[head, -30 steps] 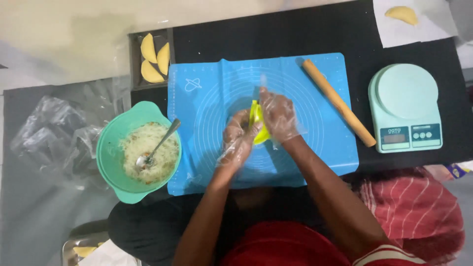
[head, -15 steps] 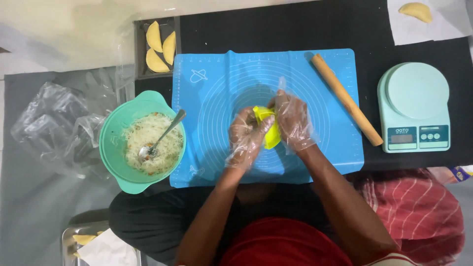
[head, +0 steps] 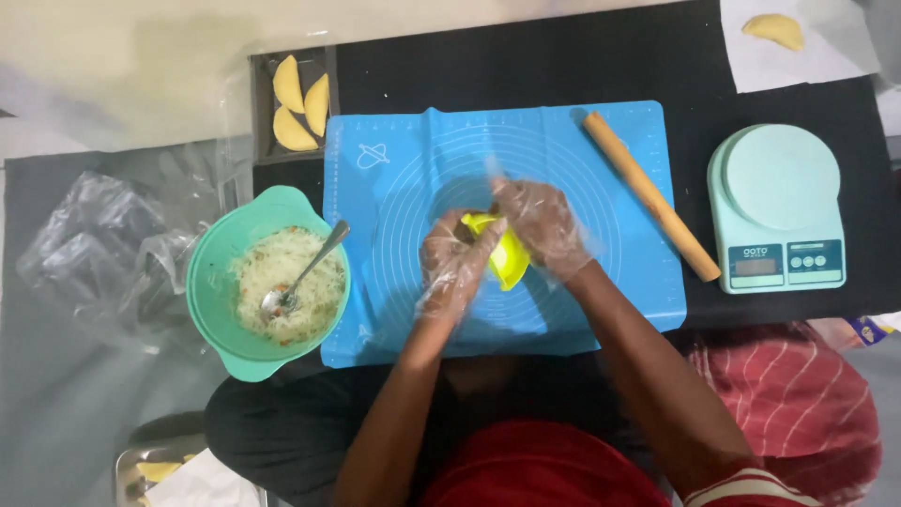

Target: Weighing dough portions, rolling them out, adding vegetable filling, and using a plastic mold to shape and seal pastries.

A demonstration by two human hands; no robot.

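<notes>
Both gloved hands, the left hand (head: 450, 268) and the right hand (head: 542, 227), share one grip, clamped on a single yellow folding mould (head: 505, 258) over the blue mat (head: 413, 160) on the table (head: 488, 66). The mould looks bright, curved and half closed. Left of the grip: one green bowl (head: 211, 282), one spoon (head: 305, 272). Right: one rolling pin (head: 652, 197), one scale (head: 779, 207). Beyond-left, three pastries (head: 298, 103).

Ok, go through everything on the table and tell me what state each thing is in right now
Yellow press: folded, held over the mat between both hands.
Left hand: gloved, gripping the press.
Right hand: gloved, gripping the press.
Bowl: holds filling, spoon resting in it.
Rolling pin: lying idle on the mat.
Scale: nothing on its platform.
Tray: three folded pastries in it.
</notes>
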